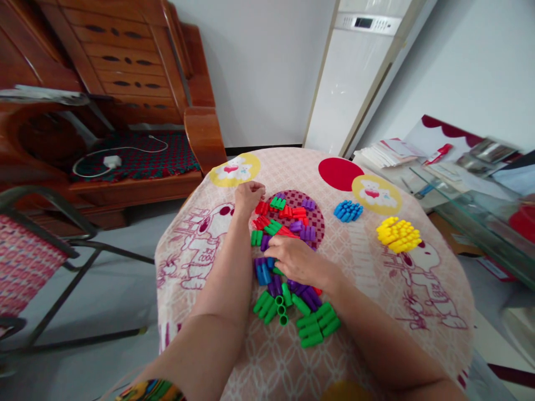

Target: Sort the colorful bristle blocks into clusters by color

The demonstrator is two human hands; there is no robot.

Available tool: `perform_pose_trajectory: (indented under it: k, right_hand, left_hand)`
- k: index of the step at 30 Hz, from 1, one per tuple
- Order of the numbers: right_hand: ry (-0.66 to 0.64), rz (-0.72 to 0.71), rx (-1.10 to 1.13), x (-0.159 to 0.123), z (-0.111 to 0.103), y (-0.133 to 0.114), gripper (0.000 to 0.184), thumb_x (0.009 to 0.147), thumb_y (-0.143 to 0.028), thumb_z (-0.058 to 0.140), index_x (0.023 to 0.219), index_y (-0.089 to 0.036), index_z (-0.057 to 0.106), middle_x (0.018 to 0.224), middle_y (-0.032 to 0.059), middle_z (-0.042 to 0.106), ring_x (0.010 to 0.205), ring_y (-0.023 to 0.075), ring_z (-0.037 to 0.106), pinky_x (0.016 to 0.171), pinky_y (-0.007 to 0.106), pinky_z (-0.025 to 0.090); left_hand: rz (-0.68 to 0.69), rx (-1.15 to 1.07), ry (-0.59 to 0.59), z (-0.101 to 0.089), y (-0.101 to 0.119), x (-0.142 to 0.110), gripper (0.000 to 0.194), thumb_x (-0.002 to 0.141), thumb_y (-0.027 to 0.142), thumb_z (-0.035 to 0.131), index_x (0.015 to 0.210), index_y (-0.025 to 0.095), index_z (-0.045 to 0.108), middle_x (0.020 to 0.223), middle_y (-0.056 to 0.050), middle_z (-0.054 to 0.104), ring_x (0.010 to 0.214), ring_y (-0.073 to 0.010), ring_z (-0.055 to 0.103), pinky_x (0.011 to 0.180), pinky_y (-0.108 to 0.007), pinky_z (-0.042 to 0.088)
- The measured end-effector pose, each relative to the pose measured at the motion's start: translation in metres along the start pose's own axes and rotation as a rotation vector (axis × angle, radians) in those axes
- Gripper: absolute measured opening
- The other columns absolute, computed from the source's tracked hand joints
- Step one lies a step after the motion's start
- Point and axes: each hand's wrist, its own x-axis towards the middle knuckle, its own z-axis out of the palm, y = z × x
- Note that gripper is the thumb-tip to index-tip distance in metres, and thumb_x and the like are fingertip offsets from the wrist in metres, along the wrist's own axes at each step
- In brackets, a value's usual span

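Observation:
A loose heap of tube-shaped plastic toy blocks lies in front of me. My left hand (249, 196) is at the heap's far left edge, fingers curled together, beside red blocks (262, 208) and green blocks (278, 203); anything in its fingertips is too small to make out. My right hand (290, 257) reaches over the middle of the heap, fingers bent down and drawn together among purple and blue blocks (263, 273). Its fingertips touch blocks there, but what they grip is partly hidden. Nearer to me lie several green blocks (310, 329) and purple blocks (307, 296).
On the right of the round, cloth-covered table (359, 345) stand a blue block cluster (348, 211) and a larger yellow block cluster (398, 234). Beyond are a glass-edged stand (468, 223) with papers, a wooden bench (137, 184) and a metal-framed chair (31, 262).

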Motion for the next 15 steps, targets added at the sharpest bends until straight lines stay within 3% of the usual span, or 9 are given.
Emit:
perform_pose_trajectory:
  k: [3,7,11,15]
  right_hand:
    - [-0.002,0.031,0.032,0.001,0.001,0.009,0.013,0.088,-0.007,0.058,0.090,-0.015,0.069,0.095,0.0070,0.064,0.092,0.0178,0.059,0.083,0.028,0.044]
    - [-0.019,0.043,0.005,0.000,-0.003,0.015,0.019,0.086,-0.006,0.058,0.098,-0.016,0.069,0.098,0.0070,0.063,0.092,0.0177,0.059,0.082,0.028,0.043]
    - [-0.052,0.033,-0.103,0.003,0.010,0.010,0.018,0.090,-0.011,0.051,0.093,-0.016,0.068,0.094,0.0081,0.063,0.087,0.0190,0.058,0.077,0.029,0.043]
    - [0.024,0.078,-0.042,0.005,0.011,0.008,0.018,0.090,-0.009,0.048,0.095,-0.015,0.064,0.094,0.0082,0.065,0.085,0.0191,0.059,0.077,0.029,0.044]
  left_hand:
    - [0.004,-0.014,0.000,0.000,0.001,-0.001,0.014,0.071,0.021,0.062,0.082,0.014,0.069,0.064,-0.001,0.068,0.060,-0.0145,0.068,0.058,-0.022,0.051]
    - [-0.002,-0.011,0.000,0.000,0.004,-0.004,0.014,0.070,0.021,0.062,0.081,0.015,0.069,0.066,-0.002,0.069,0.060,-0.0147,0.068,0.059,-0.023,0.051]
    - [-0.004,0.004,-0.001,0.000,0.006,-0.004,0.016,0.069,0.021,0.063,0.081,0.014,0.070,0.065,-0.002,0.069,0.060,-0.0151,0.068,0.058,-0.022,0.050]
    - [0.016,0.041,0.001,0.000,0.003,-0.002,0.020,0.068,0.023,0.062,0.084,0.014,0.071,0.067,-0.003,0.071,0.062,-0.0155,0.069,0.059,-0.022,0.051]
